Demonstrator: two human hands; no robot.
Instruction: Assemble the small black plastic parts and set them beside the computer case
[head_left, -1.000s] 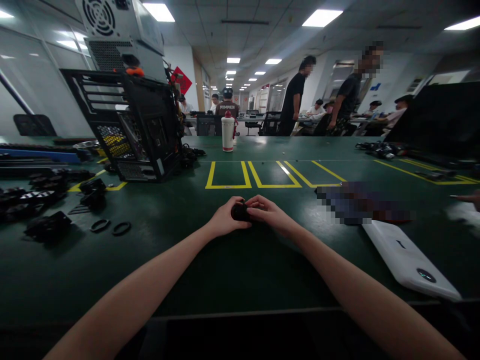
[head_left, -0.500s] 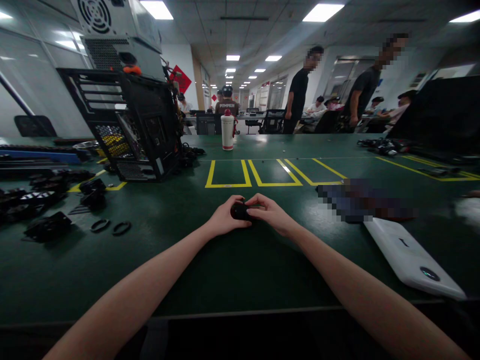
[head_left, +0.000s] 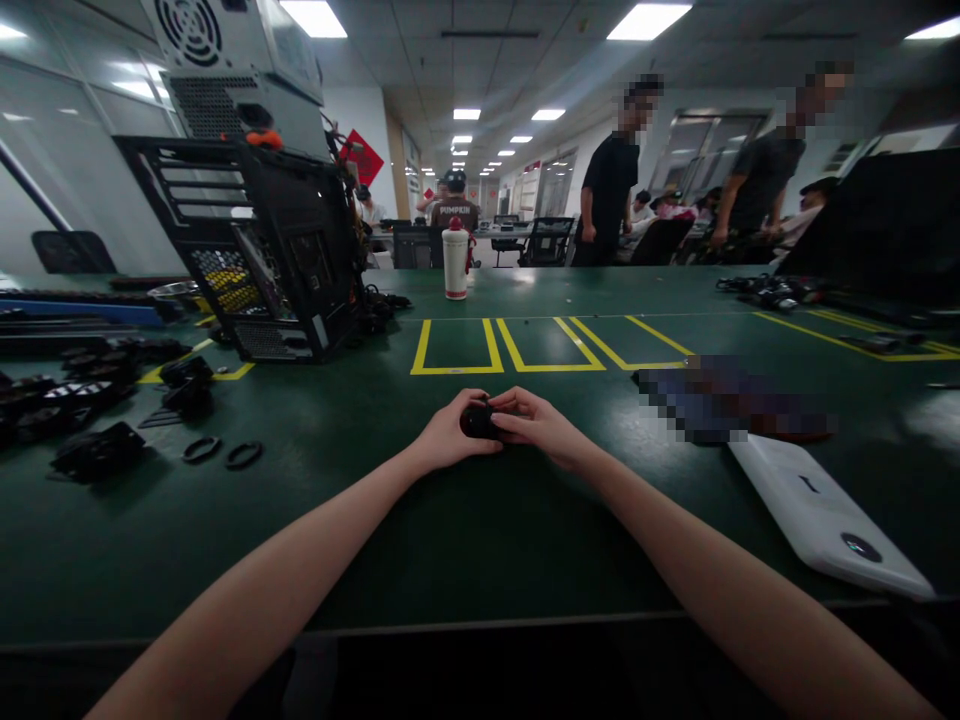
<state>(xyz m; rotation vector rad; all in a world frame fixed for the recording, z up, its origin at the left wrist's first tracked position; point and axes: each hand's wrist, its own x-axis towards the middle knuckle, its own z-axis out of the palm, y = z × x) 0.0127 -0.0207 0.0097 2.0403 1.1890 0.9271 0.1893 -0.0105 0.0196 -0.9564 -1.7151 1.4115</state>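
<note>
Left hand (head_left: 444, 436) wraps a small black part (head_left: 477, 423); right hand (head_left: 541, 428) has its fingers closed on it too. Part sits mid-worktop (head_left: 480, 550), back from the near edge; black rings (head_left: 238, 467) lie leftward, a white device (head_left: 802, 500) rightward.

Left hand (head_left: 452, 432) and right hand (head_left: 536, 425) meet, fingers curled inward
</note>
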